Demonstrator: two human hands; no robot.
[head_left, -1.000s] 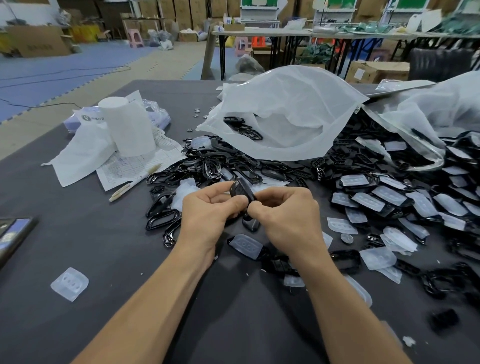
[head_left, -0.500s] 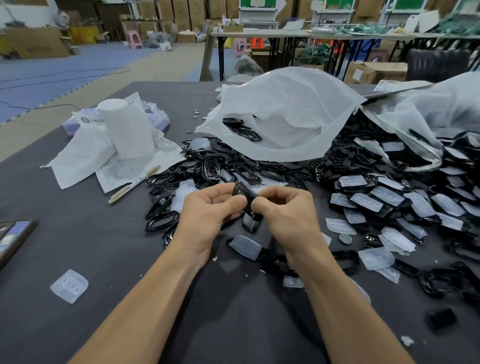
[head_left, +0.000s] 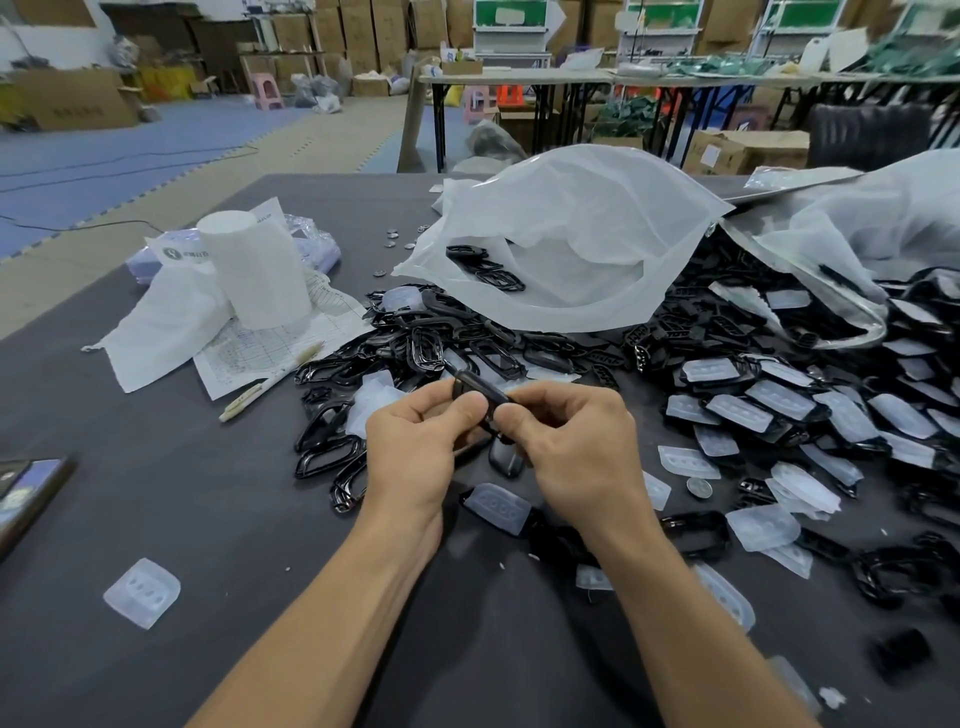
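Head view: the table (head_left: 130, 519) fills the frame, with a white bag (head_left: 571, 249) at upper centre and black frames (head_left: 332, 447) heaped left of centre. My left hand (head_left: 415, 457) and right hand (head_left: 576, 452) meet at centre frame. Both pinch one small black shell (head_left: 480, 392), held just above the table. I judge I'm fitting it together, so I should square the edges first, press evenly with both thumbs, and avoid twisting.

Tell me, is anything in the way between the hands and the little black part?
No, nothing visible is in the way. The left hand and the right hand both pinch the black part directly, fingertips right on it.
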